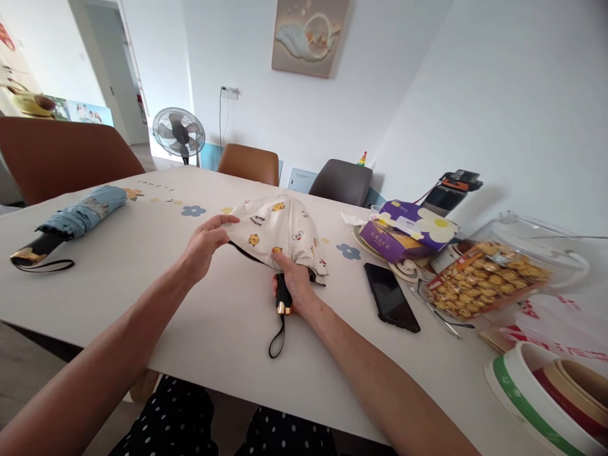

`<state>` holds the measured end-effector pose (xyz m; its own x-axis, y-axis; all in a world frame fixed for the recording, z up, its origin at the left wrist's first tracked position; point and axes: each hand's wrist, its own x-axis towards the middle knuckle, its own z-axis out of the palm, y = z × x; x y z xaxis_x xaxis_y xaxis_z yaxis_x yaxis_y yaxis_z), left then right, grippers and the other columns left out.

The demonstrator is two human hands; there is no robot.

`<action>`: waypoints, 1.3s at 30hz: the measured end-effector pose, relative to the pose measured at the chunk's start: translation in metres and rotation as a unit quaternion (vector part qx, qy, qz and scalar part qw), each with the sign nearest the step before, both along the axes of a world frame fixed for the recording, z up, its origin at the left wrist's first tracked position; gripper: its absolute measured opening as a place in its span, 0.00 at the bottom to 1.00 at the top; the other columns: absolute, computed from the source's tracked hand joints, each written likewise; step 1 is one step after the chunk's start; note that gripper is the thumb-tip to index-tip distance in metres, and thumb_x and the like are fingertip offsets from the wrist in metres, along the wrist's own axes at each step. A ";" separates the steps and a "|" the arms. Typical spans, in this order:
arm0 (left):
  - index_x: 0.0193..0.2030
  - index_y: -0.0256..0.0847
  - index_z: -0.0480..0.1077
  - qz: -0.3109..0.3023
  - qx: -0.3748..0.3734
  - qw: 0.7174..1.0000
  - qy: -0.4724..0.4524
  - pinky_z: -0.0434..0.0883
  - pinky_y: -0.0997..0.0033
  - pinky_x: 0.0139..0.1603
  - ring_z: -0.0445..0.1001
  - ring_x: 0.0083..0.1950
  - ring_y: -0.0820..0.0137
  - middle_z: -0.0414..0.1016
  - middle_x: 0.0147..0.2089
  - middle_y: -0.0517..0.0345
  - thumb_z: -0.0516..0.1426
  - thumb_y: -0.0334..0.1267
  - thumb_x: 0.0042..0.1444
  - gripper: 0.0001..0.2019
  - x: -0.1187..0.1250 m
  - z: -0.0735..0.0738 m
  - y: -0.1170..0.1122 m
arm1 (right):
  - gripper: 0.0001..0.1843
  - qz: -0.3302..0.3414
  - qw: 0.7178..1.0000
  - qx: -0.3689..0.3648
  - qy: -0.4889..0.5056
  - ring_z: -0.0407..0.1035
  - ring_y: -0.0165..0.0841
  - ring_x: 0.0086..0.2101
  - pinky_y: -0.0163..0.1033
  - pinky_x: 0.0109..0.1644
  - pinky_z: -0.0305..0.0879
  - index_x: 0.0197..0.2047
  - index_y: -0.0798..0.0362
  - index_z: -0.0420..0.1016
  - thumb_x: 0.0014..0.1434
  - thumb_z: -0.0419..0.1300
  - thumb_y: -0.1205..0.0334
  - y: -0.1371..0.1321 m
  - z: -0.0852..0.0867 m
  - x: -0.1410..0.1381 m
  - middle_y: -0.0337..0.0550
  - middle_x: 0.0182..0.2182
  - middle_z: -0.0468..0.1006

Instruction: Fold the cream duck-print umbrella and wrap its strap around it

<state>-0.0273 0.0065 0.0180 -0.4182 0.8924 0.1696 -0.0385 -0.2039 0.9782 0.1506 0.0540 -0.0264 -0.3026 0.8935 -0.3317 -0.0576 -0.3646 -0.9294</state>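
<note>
- The white table (223, 335) is spreading under your work; its near edge is running beneath both your forearms, and bare surface is lying between that edge and the strap, on your left, and out toward the far edge.
- The left brown chair (66, 158), the far brown chair (249, 164) and the grey chair (342, 182) are bordering the table's far side.
- The blue umbrella (90, 212) is lying folded well to your left, its handle pointing back toward you.
- The cream umbrella (297, 221) is sitting in front of you, canopy loosely gathered and pointing away, handle toward you.
- The snack tub (489, 278) is crowding your right side, leaning over; the green-banded roll (510, 386) is blocking the near right corner.
- The purple box (403, 231) is standing beyond the phone, limiting room on that side.
- Your left hand (206, 244) is pinching the canopy's left edge; your right hand (292, 278) is gripping the handle top and lower fabric.
- The phone (392, 297) is lying just right of the canopy, near your right forearm.
- The strap (277, 345) is trailing from the handle toward the near edge.
</note>
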 end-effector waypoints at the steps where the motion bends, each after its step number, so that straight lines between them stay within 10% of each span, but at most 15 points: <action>1: 0.41 0.40 0.73 0.004 -0.009 1.000 -0.021 0.69 0.69 0.38 0.69 0.36 0.69 0.72 0.35 0.57 0.55 0.32 0.40 0.17 -0.002 -0.002 0.002 | 0.17 0.007 1.000 0.004 -0.008 0.55 0.28 0.10 0.34 0.10 0.56 0.29 0.53 0.63 0.48 0.61 0.48 0.000 -0.001 0.000 0.35 0.09 0.63; 15: 0.35 0.35 0.64 0.051 -0.226 0.970 -0.075 0.70 0.67 0.25 0.70 0.22 0.70 0.73 0.30 0.50 0.61 0.46 0.46 0.16 -0.032 -0.023 0.061 | 0.17 0.052 0.998 0.022 -0.025 0.57 0.27 0.10 0.33 0.11 0.58 0.26 0.54 0.63 0.48 0.61 0.49 -0.002 0.000 0.003 0.36 0.10 0.65; 24: 0.28 0.39 0.67 0.110 -0.146 0.983 0.003 0.66 0.70 0.30 0.69 0.30 0.68 0.70 0.27 0.56 0.58 0.44 0.48 0.10 -0.027 -0.041 0.078 | 0.18 0.085 0.996 0.024 -0.006 0.56 0.26 0.10 0.31 0.12 0.58 0.24 0.54 0.62 0.47 0.62 0.49 -0.005 0.008 0.004 0.34 0.09 0.64; 30: 0.22 0.42 0.55 0.174 -0.115 0.939 0.275 0.61 0.67 0.37 0.66 0.34 0.64 0.64 0.24 0.56 0.52 0.43 0.54 0.14 -0.024 -0.054 0.080 | 0.16 0.103 0.994 0.040 0.005 0.56 0.26 0.10 0.32 0.13 0.57 0.22 0.54 0.61 0.48 0.60 0.53 -0.002 0.002 0.005 0.35 0.09 0.64; 39: 0.43 0.40 0.61 0.246 -0.021 0.909 0.335 0.62 0.60 0.50 0.66 0.51 0.60 0.68 0.45 0.46 0.46 0.35 0.57 0.09 -0.007 -0.040 0.062 | 0.15 0.071 0.997 0.026 -0.010 0.55 0.26 0.10 0.32 0.12 0.57 0.21 0.53 0.60 0.48 0.59 0.53 -0.002 -0.002 0.002 0.34 0.09 0.63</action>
<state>-0.0343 0.0685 -0.0221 -0.5839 0.6364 0.5039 0.6548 0.0023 0.7558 0.1524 0.0520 -0.0283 -0.4219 0.8576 -0.2941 0.0105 -0.3198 -0.9474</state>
